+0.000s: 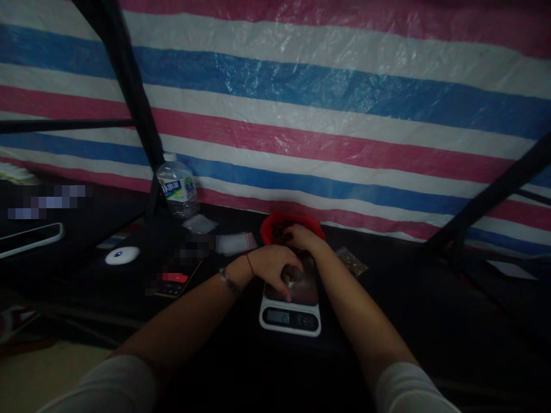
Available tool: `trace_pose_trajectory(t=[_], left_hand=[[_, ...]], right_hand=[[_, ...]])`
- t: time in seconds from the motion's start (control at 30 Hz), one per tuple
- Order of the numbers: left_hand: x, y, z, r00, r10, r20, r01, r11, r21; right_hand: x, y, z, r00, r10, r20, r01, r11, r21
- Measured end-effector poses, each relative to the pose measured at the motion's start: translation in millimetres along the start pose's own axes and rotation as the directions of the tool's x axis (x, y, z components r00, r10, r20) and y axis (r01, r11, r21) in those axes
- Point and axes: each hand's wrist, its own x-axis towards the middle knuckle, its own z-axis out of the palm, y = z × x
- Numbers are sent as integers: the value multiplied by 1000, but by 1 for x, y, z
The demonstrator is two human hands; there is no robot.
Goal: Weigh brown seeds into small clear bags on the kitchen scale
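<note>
We look abt midway, w/ one lot prob. done & more to go. R of the scale (267,324), on the desk (408,287), lies a bag of bits (353,263), so we count that one as done. Our R hand (302,237) is down in the red bowl (267,230), w/ dark bits (279,232) by it; its tips are hidden, so we can't tell if those fingers are spread or pinch some. Our L hand (275,265) is over the plate of the scale, fingers bent in a ring round a small clear thing (291,274) w/ some brown in it. It's too dim to say if that's a cup or a bag, or if the fingers press on it. The scale is lit & its no. looks like 25, tho it's blurry. So we'd say this lot is part done, bc our R hand isn't out of the bowl yet. L of the bowl lie flat bags (232,244) that look unused, & a clear sheet (199,223) is by the bottle (178,189). W/ bits in the bowl too, we'd guess there's more left.
</note>
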Motion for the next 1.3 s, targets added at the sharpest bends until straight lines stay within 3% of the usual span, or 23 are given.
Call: trace_pose_trajectory(t=[0.13, 0.23, 0.27, 0.33, 0.4, 0.43, 0.5, 0.57, 0.7, 0.9, 1.1, 1.3], left_hand=[[5, 0, 8, 1000, 7, -16, -5, 994, 106], [5, -12, 12, 968, -105, -229, 129, 987, 95], [5, -17, 12, 926, -181, -331, 214, 975, 65], [4, -28, 13, 791, -354, -499, 388, 921, -37], [4, -39, 13, 656, -488, -575, 501, 852, -152], [4, -43, 13, 612, -531, -586, 532, 825, -191], [3, -48, 13, 572, -579, -580, 576, 788, -218], [2, -51, 14, 570, -591, -570, 606, 772, -195], [2, -52, 16, 624, -531, -573, 595, 798, -93], [6, -59, 23, 638, -537, -551, 630, 776, -28], [10, -60, 24, 668, -514, -539, 568, 819, -77], [10, -59, 25, 644, -517, -564, 567, 817, -102]], right_hand=[[-2, -1, 0, 999, -8, -42, 7, 1000, -13], [-3, -3, -1, 999, -37, -28, 37, 999, 12], [-3, -3, -1, 999, -47, -26, 47, 998, 28], [-4, -4, -2, 998, -49, -25, 50, 997, 61], [-6, -4, -4, 999, -27, -42, 30, 997, 66], [-6, -3, -4, 999, -13, -45, 16, 998, 57], [-7, -2, -5, 998, 7, -54, -6, 1000, 23], [-6, 1, -6, 997, 18, -69, -18, 1000, -2], [-6, 11, -11, 988, 8, -151, -11, 1000, -20], [-17, 7, -32, 933, 7, -360, 81, 971, 227], [-19, -15, -33, 936, -126, -329, 215, 943, 252], [-18, -18, -30, 934, -165, -316, 234, 953, 194]])
